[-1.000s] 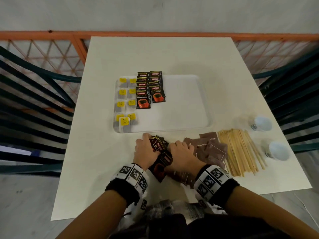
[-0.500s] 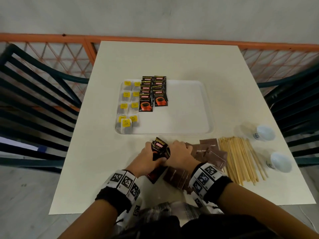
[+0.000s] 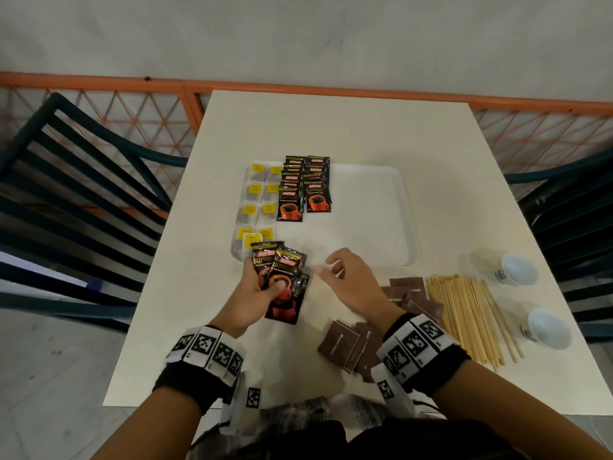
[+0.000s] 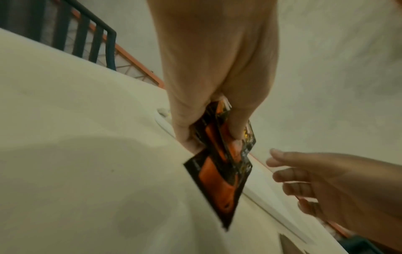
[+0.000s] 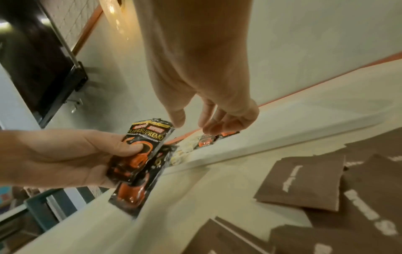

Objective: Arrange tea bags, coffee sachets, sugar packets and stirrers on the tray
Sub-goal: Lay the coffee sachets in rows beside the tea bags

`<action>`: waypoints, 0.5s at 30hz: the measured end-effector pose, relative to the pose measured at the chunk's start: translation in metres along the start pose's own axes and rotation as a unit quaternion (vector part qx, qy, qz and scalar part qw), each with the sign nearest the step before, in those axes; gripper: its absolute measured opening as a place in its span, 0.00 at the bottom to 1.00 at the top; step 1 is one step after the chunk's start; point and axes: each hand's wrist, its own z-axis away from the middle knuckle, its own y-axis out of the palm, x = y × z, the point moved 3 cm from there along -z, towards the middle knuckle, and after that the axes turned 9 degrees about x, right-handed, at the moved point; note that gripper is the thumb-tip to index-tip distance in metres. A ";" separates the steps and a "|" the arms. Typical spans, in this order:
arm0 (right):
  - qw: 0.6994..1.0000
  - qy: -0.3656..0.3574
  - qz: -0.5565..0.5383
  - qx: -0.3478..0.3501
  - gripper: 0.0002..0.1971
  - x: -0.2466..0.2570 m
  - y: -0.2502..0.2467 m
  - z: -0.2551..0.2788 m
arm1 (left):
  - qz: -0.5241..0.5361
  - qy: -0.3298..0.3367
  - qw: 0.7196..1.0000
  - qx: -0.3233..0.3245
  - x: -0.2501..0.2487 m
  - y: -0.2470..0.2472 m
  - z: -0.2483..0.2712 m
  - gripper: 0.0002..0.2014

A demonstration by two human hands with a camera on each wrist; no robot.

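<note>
My left hand (image 3: pixel 262 287) grips a fanned bunch of black coffee sachets (image 3: pixel 282 280) just in front of the white tray's (image 3: pixel 381 210) near left corner; the same sachets (image 4: pixel 222 168) (image 5: pixel 141 154) show in both wrist views. My right hand (image 3: pixel 345 280) hovers empty beside them, fingers loosely spread. On the tray lie two columns of yellow-tagged tea bags (image 3: pixel 258 200) and two overlapping rows of coffee sachets (image 3: pixel 305 190). Brown sugar packets (image 3: pixel 345 343) lie scattered on the table under my right wrist. Wooden stirrers (image 3: pixel 471 313) lie in a bundle to their right.
Two small white cups (image 3: pixel 517 270) (image 3: pixel 547 328) stand at the table's right edge. The right half of the tray is bare. Dark slatted chairs (image 3: pixel 83 194) flank the table, and an orange railing (image 3: pixel 331 91) runs behind it.
My left hand has lifted the sachets off the table and toward the tray. My right hand has let go of them and opened to the right.
</note>
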 end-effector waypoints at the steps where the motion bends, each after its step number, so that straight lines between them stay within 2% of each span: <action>1: 1.000 0.007 -0.006 0.024 0.15 0.004 -0.001 0.002 | 0.015 0.011 1.000 -0.008 -0.004 -0.003 0.000 0.26; 3: 0.993 0.015 0.011 0.121 0.18 0.013 0.004 0.008 | 0.041 0.030 0.999 -0.012 -0.011 -0.003 -0.001 0.26; 5: 0.985 0.003 -0.012 0.172 0.17 0.019 0.011 0.010 | 0.071 0.046 0.996 -0.004 -0.019 0.001 0.000 0.25; 8: 0.982 -0.015 -0.113 0.149 0.15 0.026 0.012 0.008 | 0.090 0.065 0.994 -0.013 -0.027 0.003 -0.001 0.24; 15: 0.980 -0.006 -0.185 0.066 0.05 0.016 -0.011 -0.006 | 0.064 0.061 0.994 -0.062 -0.037 -0.018 0.000 0.20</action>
